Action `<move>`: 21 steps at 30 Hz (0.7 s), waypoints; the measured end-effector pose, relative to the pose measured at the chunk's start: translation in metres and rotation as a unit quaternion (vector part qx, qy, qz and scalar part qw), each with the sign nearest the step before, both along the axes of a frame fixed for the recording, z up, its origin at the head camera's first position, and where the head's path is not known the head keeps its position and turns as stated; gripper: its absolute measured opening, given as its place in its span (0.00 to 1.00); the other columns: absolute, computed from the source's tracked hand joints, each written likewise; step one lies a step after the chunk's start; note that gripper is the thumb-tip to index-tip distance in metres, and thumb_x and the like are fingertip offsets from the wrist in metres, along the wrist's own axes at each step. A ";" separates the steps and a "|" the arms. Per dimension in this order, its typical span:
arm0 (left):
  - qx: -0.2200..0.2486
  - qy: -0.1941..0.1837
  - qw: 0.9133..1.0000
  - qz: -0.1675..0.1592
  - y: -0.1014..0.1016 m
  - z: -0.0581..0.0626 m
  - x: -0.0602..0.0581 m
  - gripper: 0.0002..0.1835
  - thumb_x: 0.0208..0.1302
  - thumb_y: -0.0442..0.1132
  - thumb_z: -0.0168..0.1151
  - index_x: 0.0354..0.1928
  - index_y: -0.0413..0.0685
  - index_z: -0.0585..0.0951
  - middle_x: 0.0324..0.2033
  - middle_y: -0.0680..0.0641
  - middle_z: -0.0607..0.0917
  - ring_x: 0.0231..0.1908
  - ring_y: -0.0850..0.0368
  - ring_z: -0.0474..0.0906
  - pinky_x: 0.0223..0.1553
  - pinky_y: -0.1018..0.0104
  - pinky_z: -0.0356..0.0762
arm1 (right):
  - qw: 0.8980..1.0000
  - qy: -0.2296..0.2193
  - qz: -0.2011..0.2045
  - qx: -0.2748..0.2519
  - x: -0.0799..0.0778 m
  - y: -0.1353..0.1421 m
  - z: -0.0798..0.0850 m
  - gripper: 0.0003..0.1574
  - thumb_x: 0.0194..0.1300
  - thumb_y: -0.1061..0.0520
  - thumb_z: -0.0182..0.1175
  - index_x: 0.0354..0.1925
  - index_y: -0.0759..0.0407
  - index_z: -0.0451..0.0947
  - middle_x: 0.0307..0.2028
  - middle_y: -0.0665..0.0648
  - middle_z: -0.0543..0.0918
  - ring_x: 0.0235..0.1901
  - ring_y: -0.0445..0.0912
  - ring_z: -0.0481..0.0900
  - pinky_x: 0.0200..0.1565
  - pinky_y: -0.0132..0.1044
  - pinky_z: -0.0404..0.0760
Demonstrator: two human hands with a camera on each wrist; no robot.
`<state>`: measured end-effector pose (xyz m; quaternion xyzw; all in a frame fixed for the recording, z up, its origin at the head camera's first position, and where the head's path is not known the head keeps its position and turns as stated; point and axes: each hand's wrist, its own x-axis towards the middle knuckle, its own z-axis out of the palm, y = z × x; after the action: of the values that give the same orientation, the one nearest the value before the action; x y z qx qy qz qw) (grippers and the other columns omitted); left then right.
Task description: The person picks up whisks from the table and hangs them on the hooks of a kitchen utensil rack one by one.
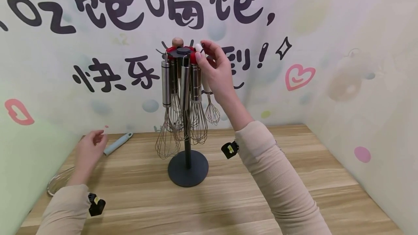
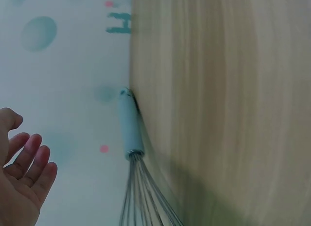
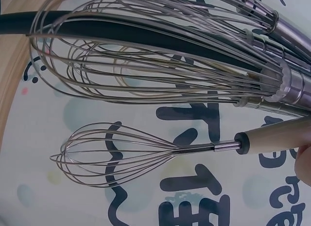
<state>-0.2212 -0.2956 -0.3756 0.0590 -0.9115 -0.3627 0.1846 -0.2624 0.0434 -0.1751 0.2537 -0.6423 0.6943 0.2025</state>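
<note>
A dark rack (image 1: 188, 177) with a round base and red-and-black top stands upright, hung with several steel whisks (image 1: 166, 84). At the right of its top, my right hand (image 1: 218, 73) pinches the upper end of a small whisk (image 1: 213, 113) by its cream handle. In the right wrist view, this small whisk (image 3: 121, 155) hangs beside the larger steel ones. My left hand (image 1: 89, 153), its fingers relaxed and holding nothing, hovers near a whisk with a light blue handle (image 1: 118, 144). That whisk lies on the table, its wires partly hidden by the left arm.
The wood-grain table (image 1: 228, 191) backs onto a printed wall covering (image 1: 261, 100) with large dark characters. A rounded wooden handle end (image 1: 177, 41) shows at the back of the rack's top. Each wrist carries a small black camera mount (image 1: 230, 149).
</note>
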 end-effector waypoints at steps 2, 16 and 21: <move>-0.019 -0.012 1.000 -0.005 -0.005 -0.006 -0.001 0.25 0.71 0.40 0.44 0.59 0.24 0.69 0.50 0.24 0.76 0.51 0.30 0.72 0.49 0.39 0.71 | 1.000 -0.001 0.000 -0.002 0.000 0.000 0.000 0.26 0.67 0.61 0.54 0.62 0.65 0.67 0.58 0.62 0.73 0.52 0.46 0.72 0.55 0.29 0.74; -0.098 -0.103 0.989 -0.029 -0.033 -0.033 -0.002 0.25 0.68 0.36 0.50 0.58 0.19 0.65 0.53 0.19 0.71 0.52 0.23 0.67 0.48 0.36 0.71 | 1.000 0.001 0.003 -0.013 -0.003 -0.002 -0.001 0.25 0.66 0.62 0.54 0.61 0.66 0.68 0.55 0.61 0.74 0.49 0.44 0.73 0.53 0.28 0.74; -0.115 -0.122 0.986 -0.030 -0.038 -0.038 0.000 0.26 0.68 0.36 0.50 0.58 0.18 0.64 0.55 0.19 0.68 0.53 0.22 0.66 0.51 0.35 0.69 | 1.000 0.002 0.003 -0.015 -0.003 0.000 -0.001 0.25 0.66 0.62 0.54 0.61 0.66 0.68 0.54 0.60 0.74 0.48 0.42 0.73 0.52 0.28 0.74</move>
<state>-0.2213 -0.3337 -0.4132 0.0540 -0.9640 -0.2514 0.0671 -0.2657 0.0431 -0.1761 0.2540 -0.6309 0.7036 0.2059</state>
